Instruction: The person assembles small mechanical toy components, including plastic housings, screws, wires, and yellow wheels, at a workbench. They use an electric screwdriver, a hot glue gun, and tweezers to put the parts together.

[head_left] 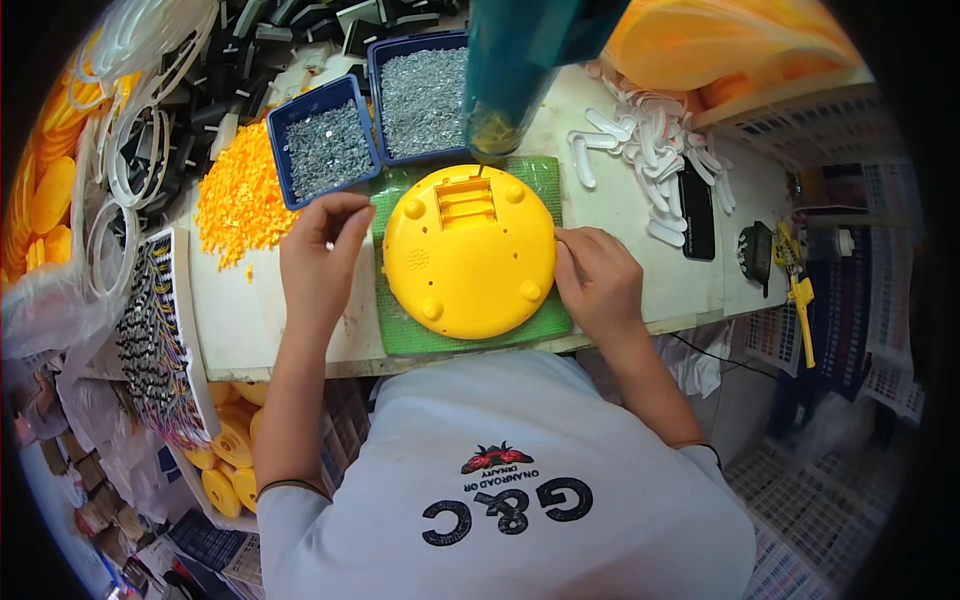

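Note:
A round yellow plastic housing [450, 270] lies on a green mat [400, 328], with an open battery compartment [467, 205] at its far side and several round feet. My right hand [600, 280] pinches its right rim between thumb and fingers. To the left, my left hand [325, 245] hovers beside the housing, just short of the small blue bin [278, 150]; thumb and fingertips are drawn together, and whatever they hold is too small to see. A teal power screwdriver [515, 70] hangs from above, its thin bit close to the battery compartment's far edge.
A larger blue bin [375, 105] and the small one hold metal screws. Around them lie small yellow parts [240, 190], black parts [265, 60] and white curved handles [655, 140]. A black phone [697, 212] is at right. Bundled wired parts [160, 330] fill a white tray at left.

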Action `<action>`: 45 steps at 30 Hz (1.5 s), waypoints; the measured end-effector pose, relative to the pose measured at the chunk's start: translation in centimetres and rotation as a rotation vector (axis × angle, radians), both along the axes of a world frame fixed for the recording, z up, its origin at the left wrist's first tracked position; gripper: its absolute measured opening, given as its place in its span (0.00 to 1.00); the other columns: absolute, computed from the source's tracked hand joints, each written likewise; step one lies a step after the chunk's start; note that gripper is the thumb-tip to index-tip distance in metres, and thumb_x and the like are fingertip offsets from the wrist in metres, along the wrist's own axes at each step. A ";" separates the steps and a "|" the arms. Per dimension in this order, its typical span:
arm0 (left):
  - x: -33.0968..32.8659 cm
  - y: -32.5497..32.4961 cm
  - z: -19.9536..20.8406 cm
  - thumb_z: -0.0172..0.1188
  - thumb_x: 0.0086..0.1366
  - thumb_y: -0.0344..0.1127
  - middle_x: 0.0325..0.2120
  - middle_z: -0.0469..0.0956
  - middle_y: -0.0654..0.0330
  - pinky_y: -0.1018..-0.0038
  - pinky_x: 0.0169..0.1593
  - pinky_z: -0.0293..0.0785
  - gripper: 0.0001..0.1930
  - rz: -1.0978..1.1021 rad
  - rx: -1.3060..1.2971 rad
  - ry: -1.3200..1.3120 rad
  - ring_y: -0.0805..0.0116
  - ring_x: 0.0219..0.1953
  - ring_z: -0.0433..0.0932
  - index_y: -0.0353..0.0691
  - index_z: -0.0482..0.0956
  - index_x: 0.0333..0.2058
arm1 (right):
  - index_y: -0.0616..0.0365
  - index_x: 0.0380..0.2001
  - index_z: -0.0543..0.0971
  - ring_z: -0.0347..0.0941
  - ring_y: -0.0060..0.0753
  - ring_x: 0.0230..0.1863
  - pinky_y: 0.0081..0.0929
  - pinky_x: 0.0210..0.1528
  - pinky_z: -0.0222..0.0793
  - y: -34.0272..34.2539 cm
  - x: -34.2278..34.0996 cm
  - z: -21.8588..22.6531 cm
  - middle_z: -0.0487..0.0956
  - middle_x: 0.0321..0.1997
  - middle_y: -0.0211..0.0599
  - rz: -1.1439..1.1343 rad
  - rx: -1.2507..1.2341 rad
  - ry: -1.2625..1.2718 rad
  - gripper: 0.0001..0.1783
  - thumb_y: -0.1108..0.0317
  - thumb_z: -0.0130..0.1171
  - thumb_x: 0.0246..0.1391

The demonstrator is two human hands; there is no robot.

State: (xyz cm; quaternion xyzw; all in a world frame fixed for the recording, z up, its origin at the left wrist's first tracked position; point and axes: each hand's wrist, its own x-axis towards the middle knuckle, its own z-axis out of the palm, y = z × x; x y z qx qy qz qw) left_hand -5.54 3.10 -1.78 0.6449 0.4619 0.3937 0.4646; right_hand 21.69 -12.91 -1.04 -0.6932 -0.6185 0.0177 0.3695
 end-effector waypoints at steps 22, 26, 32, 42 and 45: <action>-0.8 -6.6 -0.1 0.66 0.65 0.28 0.55 0.82 0.51 0.57 0.62 0.73 0.17 -0.053 0.451 0.353 0.49 0.57 0.79 0.35 0.83 0.53 | 0.55 0.40 0.84 0.80 0.39 0.41 0.34 0.42 0.75 20.0 3.3 -2.3 0.82 0.38 0.34 0.191 -0.023 -0.172 0.06 0.67 0.67 0.61; 0.8 -1.1 1.3 0.65 0.65 0.29 0.56 0.80 0.52 0.58 0.64 0.70 0.16 -0.134 0.604 0.330 0.50 0.61 0.75 0.38 0.84 0.52 | 0.56 0.41 0.84 0.80 0.37 0.39 0.34 0.43 0.75 19.1 3.0 0.1 0.82 0.36 0.36 0.210 0.047 -0.105 0.06 0.69 0.66 0.62; 7.8 9.1 0.6 0.72 0.61 0.35 0.49 0.82 0.59 0.58 0.58 0.72 0.12 -0.206 0.951 0.548 0.52 0.57 0.77 0.45 0.86 0.44 | 0.59 0.43 0.85 0.84 0.43 0.37 0.31 0.43 0.79 13.3 2.0 4.3 0.86 0.39 0.45 0.168 -0.081 0.196 0.11 0.68 0.68 0.59; 8.1 10.8 0.7 0.70 0.64 0.40 0.37 0.83 0.58 0.57 0.50 0.73 0.10 -0.209 0.908 0.411 0.51 0.47 0.80 0.39 0.83 0.33 | 0.65 0.40 0.85 0.79 0.22 0.39 0.22 0.43 0.75 -4.0 0.8 1.7 0.84 0.38 0.33 0.093 -0.358 0.793 0.07 0.76 0.68 0.58; 7.9 10.7 0.5 0.69 0.65 0.39 0.36 0.83 0.58 0.58 0.49 0.74 0.09 -0.223 0.947 0.405 0.51 0.46 0.80 0.40 0.84 0.35 | 0.62 0.36 0.85 0.77 0.25 0.37 0.22 0.39 0.72 -4.7 -0.7 0.7 0.81 0.37 0.33 0.209 -0.320 0.688 0.05 0.76 0.69 0.56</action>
